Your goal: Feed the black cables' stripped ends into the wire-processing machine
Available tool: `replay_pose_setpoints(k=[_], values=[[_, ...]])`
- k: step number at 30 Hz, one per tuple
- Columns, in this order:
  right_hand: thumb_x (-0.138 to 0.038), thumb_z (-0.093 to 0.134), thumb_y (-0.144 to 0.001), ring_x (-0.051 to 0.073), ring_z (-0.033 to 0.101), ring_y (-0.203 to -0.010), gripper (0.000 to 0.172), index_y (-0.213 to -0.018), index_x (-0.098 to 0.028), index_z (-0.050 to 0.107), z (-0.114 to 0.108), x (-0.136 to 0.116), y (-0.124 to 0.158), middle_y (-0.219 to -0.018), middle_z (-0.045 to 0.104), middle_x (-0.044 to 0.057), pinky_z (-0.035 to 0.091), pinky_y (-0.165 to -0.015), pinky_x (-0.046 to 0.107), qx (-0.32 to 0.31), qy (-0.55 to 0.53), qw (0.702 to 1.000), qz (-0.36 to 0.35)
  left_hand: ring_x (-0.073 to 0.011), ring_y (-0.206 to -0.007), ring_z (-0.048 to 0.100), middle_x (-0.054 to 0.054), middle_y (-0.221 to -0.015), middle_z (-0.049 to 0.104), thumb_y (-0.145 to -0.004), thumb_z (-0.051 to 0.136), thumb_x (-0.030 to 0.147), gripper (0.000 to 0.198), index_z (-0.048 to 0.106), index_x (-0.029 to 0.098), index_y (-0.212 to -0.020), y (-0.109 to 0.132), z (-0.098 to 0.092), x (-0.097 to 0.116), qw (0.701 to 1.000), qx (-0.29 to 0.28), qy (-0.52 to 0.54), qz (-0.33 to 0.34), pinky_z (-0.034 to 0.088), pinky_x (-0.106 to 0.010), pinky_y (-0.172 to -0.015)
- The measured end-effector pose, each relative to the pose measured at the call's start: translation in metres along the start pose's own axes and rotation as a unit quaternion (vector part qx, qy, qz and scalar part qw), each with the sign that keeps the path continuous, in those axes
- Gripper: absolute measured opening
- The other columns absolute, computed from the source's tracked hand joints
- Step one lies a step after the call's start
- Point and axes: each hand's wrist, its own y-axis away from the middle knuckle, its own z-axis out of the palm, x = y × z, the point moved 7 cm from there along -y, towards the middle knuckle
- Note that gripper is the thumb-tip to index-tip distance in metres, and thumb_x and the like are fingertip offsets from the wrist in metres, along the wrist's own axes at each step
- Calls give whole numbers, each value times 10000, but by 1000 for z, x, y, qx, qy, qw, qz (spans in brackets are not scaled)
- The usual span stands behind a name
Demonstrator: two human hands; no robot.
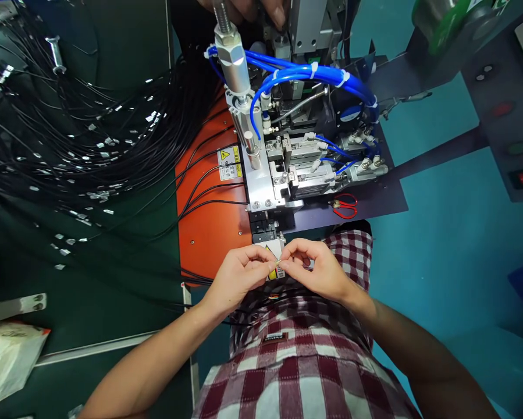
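My left hand (244, 270) and my right hand (316, 269) meet in front of the machine, fingertips almost touching. Both are closed in a pinch on a thin pale wire (278, 263), of which only a tiny part shows. Just behind the fingers is a white and yellow warning label (271, 249) on the machine's front. Below them, close to my checked apron, lie small coloured wire ends (273, 297) of a black cable. Several black cables (198, 278) come in from the left at wrist height.
A machine with a metal press (261, 183) and blue air hoses (317, 71) stands ahead, beside an orange cover (213, 233) crossed by cables. A large pile of black cables (125, 145) covers the left bench. Red-handled snips (345, 205) lie at right. Another person's hand (274, 13) is at the top.
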Motion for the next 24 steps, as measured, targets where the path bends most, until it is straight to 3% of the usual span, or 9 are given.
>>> replay_pose_setpoints(k=[6,11,16,24], values=[[-298,579,-865,84,381,-521,175,-747,-170,567,5,4,1,-603,474,-41,303,-488,220,4,-12,1000,1,-38,-443,261,76,-481,355,-737,724,351,246,611,132,-739,0,0,2,999,25,-21,25,170,-190,-435],[-379,565,-879,82,395,-490,216,-839,-169,593,5,13,2,-643,499,-31,296,-457,225,-10,-59,997,54,-36,-432,248,80,-472,346,-735,723,368,258,609,137,-737,0,0,0,1000,20,-11,16,162,-187,-430],[-314,587,-858,91,412,-534,162,-835,-160,632,1,2,-4,-661,537,-16,328,-497,228,-23,0,999,24,-37,-436,247,80,-477,350,-726,730,368,259,614,136,-726,0,2,1,1000,14,-13,9,164,-190,-432],[-289,507,-908,100,402,-596,169,-796,-168,549,8,-4,-6,-681,488,-21,324,-530,231,-56,25,998,-2,-40,-440,253,77,-478,358,-730,726,345,240,619,130,-734,1,3,3,1000,15,-12,15,162,-197,-436]])
